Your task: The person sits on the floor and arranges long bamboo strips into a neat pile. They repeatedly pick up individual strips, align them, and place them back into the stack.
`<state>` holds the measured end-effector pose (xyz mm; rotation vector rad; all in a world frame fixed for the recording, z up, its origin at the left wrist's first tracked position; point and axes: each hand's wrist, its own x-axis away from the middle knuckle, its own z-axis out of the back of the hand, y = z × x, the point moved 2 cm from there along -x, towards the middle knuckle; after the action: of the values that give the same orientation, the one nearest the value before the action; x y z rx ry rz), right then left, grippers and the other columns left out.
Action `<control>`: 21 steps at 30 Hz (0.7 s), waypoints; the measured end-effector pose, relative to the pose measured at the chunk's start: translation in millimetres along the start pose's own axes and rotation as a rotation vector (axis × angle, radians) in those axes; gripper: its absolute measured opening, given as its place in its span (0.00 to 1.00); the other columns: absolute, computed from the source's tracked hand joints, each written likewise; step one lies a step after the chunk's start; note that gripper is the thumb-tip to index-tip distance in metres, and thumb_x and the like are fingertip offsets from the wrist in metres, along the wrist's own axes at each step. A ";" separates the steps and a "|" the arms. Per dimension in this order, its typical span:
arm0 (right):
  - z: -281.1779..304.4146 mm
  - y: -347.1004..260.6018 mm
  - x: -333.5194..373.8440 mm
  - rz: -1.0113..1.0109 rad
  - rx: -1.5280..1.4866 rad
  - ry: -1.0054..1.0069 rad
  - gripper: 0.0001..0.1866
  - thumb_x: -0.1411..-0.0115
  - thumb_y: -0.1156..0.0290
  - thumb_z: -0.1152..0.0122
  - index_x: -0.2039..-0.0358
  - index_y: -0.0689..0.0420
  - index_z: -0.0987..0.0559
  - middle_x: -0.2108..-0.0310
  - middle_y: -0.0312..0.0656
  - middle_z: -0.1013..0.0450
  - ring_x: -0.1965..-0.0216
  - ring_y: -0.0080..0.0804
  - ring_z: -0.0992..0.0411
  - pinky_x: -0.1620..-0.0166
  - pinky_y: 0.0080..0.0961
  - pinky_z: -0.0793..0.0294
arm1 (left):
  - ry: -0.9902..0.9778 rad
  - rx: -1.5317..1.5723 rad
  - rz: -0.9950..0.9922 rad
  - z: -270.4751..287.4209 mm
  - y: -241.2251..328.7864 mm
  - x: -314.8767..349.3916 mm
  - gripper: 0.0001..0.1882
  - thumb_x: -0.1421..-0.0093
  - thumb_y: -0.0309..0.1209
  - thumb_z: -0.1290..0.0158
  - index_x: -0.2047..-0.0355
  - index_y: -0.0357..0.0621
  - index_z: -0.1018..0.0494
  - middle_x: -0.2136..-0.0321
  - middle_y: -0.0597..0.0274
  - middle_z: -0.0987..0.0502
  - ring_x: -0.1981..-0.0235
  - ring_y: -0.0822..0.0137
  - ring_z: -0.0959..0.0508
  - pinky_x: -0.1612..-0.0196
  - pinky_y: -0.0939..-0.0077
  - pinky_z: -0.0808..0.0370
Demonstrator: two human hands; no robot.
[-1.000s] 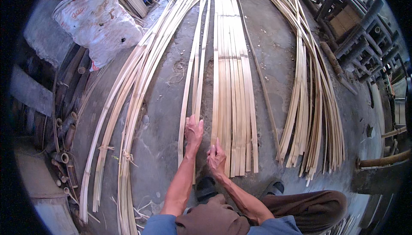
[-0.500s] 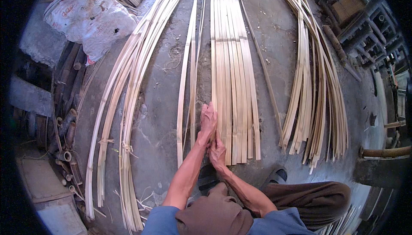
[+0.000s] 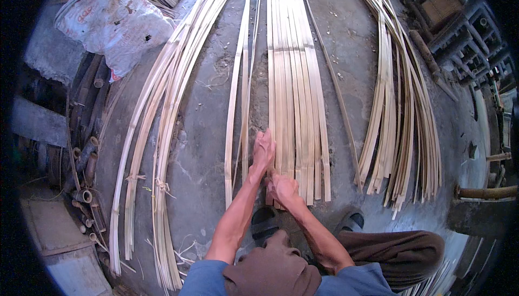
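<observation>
A row of long, pale bamboo strips [image 3: 299, 96] lies side by side on the floor before me, running away from my feet. My left hand [image 3: 264, 149] is closed on the leftmost bamboo strip of this row, thumb side up; its fingertips are partly hidden. Just nearer to me, my right hand [image 3: 283, 189] is closed over the near part of the same edge, covering several strips, its knuckles upward. The fingers of the right hand are mostly hidden beneath it. The near ends of the strips stick out below and beside the right hand.
Left of the row lie a few loose strips [image 3: 231, 128] and a tied bundle [image 3: 162, 134]. More strips [image 3: 397, 134] fan out at the right, with one thin strip [image 3: 330, 63] between. Bamboo poles [image 3: 86, 158] and a white sack [image 3: 116, 23] line the left; dark frames [image 3: 465, 36] stand right.
My right hand has shifted right, from beside the strips' left edge to over their near ends, and has turned knuckles-up. My left hand stays nearly in place.
</observation>
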<state>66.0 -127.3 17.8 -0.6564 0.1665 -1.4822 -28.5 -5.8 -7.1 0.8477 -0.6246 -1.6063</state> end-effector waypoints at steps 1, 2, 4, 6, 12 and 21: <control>5.4 -1.3 -3.6 0.050 0.000 -0.006 0.14 0.39 0.63 0.42 0.54 0.54 0.25 0.76 0.56 0.25 0.74 0.55 0.23 0.73 0.52 0.27 | 0.001 0.121 0.061 4.7 -3.5 1.3 0.20 0.43 0.27 0.41 0.51 0.37 0.30 0.65 0.50 0.31 0.61 0.51 0.27 0.59 0.62 0.29; 16.1 -6.3 -6.7 0.078 -0.074 0.062 0.11 0.38 0.63 0.42 0.58 0.54 0.25 0.77 0.55 0.26 0.74 0.55 0.24 0.72 0.51 0.28 | 0.039 0.086 0.095 11.4 -0.1 0.9 0.21 0.44 0.28 0.40 0.50 0.38 0.30 0.63 0.50 0.31 0.60 0.51 0.27 0.57 0.61 0.29; 32.1 -12.9 -10.2 0.118 -0.219 0.202 0.09 0.37 0.63 0.43 0.66 0.55 0.25 0.77 0.54 0.26 0.74 0.56 0.25 0.71 0.51 0.28 | 0.140 -0.134 0.134 32.4 20.5 -1.1 0.25 0.45 0.32 0.38 0.48 0.40 0.30 0.60 0.50 0.30 0.58 0.50 0.27 0.54 0.58 0.29; 14.7 -16.6 -16.7 0.109 -0.462 0.124 0.09 0.35 0.63 0.44 0.65 0.55 0.25 0.77 0.55 0.27 0.73 0.56 0.26 0.71 0.48 0.29 | 0.236 -0.363 0.161 54.7 27.7 -7.1 0.28 0.45 0.34 0.37 0.46 0.41 0.31 0.57 0.50 0.30 0.56 0.50 0.27 0.51 0.55 0.30; -48.0 -45.2 -24.4 0.126 -0.422 0.045 0.12 0.34 0.64 0.44 0.65 0.61 0.27 0.76 0.57 0.27 0.71 0.57 0.25 0.70 0.46 0.29 | 0.007 -0.449 0.234 63.6 -28.2 6.5 0.28 0.42 0.32 0.43 0.42 0.40 0.35 0.55 0.46 0.28 0.53 0.45 0.26 0.50 0.46 0.30; -55.3 -50.2 -24.0 0.030 -0.893 0.074 0.15 0.31 0.62 0.47 0.57 0.64 0.28 0.73 0.45 0.26 0.74 0.33 0.27 0.67 0.30 0.25 | -0.072 0.106 0.403 80.2 -6.3 -9.2 0.21 0.44 0.35 0.42 0.52 0.37 0.24 0.72 0.50 0.21 0.69 0.59 0.20 0.62 0.62 0.24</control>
<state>-7.2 -118.9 -9.1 -1.2958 0.9228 -1.3667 -95.7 0.4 37.7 0.6901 -0.8782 -1.2493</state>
